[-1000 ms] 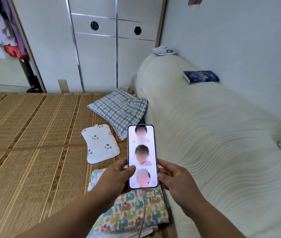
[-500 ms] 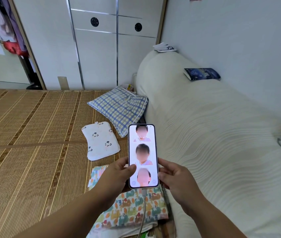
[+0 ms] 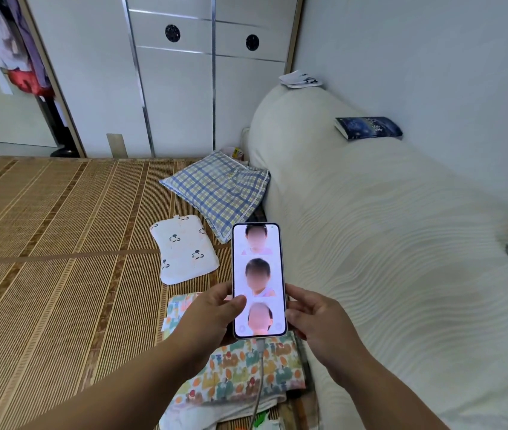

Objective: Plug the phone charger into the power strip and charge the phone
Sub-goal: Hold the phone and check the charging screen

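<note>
A white phone point(image 3: 259, 279) with its screen lit is held upright in front of me, above a bamboo mat. My left hand point(image 3: 212, 315) grips its left edge, thumb resting on the screen. My right hand point(image 3: 315, 318) cups its right edge with the fingers curled around it. A grey charger cable point(image 3: 259, 380) is plugged into the phone's bottom and hangs down out of the frame. The power strip and the charger's plug are not in view.
Under the phone lies a colourful patterned cloth point(image 3: 240, 370). A small white pillow point(image 3: 184, 252) and a blue plaid pillow point(image 3: 218, 190) rest on the bamboo mat point(image 3: 60, 243). A cream-covered bolster point(image 3: 386, 228) runs along the right wall, with a blue book point(image 3: 367, 127) on it. White wardrobe doors point(image 3: 169, 82) stand behind.
The view has tilted slightly, so the room shifted down a little in frame. Both hands and the phone have stayed in the same pose.
</note>
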`<state>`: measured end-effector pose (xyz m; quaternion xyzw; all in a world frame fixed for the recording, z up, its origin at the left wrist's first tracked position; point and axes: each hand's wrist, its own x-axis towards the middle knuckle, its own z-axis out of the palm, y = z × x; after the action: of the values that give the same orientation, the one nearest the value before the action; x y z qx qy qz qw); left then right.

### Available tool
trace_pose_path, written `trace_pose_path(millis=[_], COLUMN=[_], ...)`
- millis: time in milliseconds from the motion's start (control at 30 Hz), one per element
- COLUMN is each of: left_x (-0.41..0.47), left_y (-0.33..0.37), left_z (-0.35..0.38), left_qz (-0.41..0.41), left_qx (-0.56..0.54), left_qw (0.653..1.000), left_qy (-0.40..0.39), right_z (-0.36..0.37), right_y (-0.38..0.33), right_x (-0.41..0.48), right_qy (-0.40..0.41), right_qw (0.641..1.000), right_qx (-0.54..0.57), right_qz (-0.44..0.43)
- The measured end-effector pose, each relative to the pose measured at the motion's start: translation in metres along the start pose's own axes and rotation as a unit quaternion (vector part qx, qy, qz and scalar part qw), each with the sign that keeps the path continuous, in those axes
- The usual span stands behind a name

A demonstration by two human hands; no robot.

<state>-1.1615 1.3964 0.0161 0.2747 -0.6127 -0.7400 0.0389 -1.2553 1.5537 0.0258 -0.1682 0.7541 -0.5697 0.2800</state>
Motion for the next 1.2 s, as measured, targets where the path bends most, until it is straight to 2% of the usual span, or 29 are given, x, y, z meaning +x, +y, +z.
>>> trace_pose_path(millis=[467, 1200], left_x=[0.005, 0.044], left_y=[-0.008, -0.042], left_z=[-0.003, -0.022], left_qz=[-0.002, -0.048], left_qx=[-0.001, -0.005], left_qw=[1.0, 0.999], left_qy=[0.003, 0.0], right_z=[0.001, 0.021], right_y=[0.005, 0.041], right_x=[0.003, 0.044], right_qy=[-0.012, -0.02], right_qw=[1.0, 0.997], right_qx=[0.003, -0.004], right_qz=[-0.001, 0.075])
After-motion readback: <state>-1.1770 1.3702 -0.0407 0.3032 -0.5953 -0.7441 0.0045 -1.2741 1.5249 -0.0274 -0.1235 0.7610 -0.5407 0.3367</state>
